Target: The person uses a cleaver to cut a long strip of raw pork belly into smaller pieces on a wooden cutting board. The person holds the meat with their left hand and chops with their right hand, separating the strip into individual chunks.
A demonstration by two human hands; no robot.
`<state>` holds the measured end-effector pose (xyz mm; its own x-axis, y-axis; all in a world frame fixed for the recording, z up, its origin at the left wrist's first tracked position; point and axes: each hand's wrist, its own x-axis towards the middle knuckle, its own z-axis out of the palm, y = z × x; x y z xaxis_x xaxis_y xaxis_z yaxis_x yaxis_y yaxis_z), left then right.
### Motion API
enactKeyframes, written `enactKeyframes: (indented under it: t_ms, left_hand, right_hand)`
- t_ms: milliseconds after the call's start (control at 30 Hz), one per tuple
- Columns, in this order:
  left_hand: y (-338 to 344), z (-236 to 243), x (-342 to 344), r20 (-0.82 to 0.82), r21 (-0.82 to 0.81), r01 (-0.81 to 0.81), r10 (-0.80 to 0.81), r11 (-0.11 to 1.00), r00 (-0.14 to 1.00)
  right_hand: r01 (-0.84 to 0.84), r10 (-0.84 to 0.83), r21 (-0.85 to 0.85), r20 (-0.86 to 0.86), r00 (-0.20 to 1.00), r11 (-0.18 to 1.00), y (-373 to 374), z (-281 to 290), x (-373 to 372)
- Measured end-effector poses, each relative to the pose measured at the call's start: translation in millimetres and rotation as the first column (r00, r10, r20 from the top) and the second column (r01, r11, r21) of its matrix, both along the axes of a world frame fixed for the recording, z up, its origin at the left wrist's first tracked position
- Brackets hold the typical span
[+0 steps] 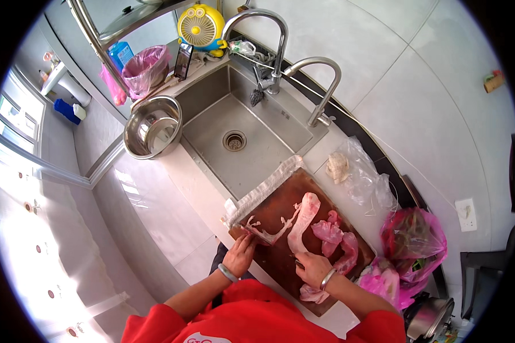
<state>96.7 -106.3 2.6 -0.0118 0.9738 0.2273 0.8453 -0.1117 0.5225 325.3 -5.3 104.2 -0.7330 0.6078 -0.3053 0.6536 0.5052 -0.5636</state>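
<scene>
A brown cutting board (280,197) holds pieces of raw poultry. My left hand (239,255) is at the board's left edge, its fingers closed over the end of a pale, thin poultry leg (277,236) with clawed toes. Toward the front of the board, my right hand (315,268) is curled with the knuckles up. Something small and dark shows at its fingers, too little of it to name. Just beyond that hand lies a long, pale skinned poultry piece (304,220), like a neck. Pink raw scraps (328,234) lie to its right.
A folded whitish cloth (269,186) lies along the board's far edge, before a steel sink (212,123) with two curved taps (280,46). A steel bowl (153,127) stands left of the sink. Plastic bags (415,246) crowd the right, near a beige lump (337,167).
</scene>
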Motion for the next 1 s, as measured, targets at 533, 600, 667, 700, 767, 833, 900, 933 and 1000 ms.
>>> enactKeyframes:
  t_ms: [533,600,667,700,767,833,900,933,1000]
  left_hand:
    - [5,8,-3,0.078,0.041,-0.085,0.082,0.996,0.994]
    - [5,7,-4,0.092,0.037,-0.072,0.068,0.997,0.993]
    - [4,5,-6,0.093,0.037,-0.069,0.065,0.997,0.994]
    - [4,4,-5,0.089,0.04,-0.072,0.068,0.997,0.994]
    - [3,2,-4,0.085,0.044,-0.074,0.07,0.996,0.994]
    - [3,2,-5,0.083,0.045,-0.074,0.07,0.996,0.994]
    - [3,-1,-5,0.094,0.037,-0.077,0.073,0.996,0.993]
    - [2,-2,-4,0.1,0.032,-0.078,0.075,0.996,0.992]
    - [2,-2,-5,0.095,0.013,-0.077,0.076,0.997,0.993]
  right_hand:
    - [0.001,0.007,0.044,-0.191,0.981,0.999,17,-23,-81]
    - [-0.001,0.007,0.031,-0.2,0.98,1.0,18,-28,-89]
    - [-0.018,0.026,0.036,-0.227,0.973,0.999,17,-30,-92]
    - [-0.026,0.035,0.039,-0.239,0.97,0.999,17,-31,-92]
    - [-0.044,0.052,0.038,-0.243,0.969,0.998,17,-35,-93]
    - [-0.057,0.065,0.041,-0.245,0.967,0.998,18,-38,-93]
    - [-0.066,0.076,0.046,-0.245,0.966,0.997,18,-41,-91]
    - [-0.064,0.073,0.043,-0.251,0.965,0.997,18,-41,-91]
    - [-0.057,0.065,0.037,-0.261,0.963,0.998,18,-40,-92]
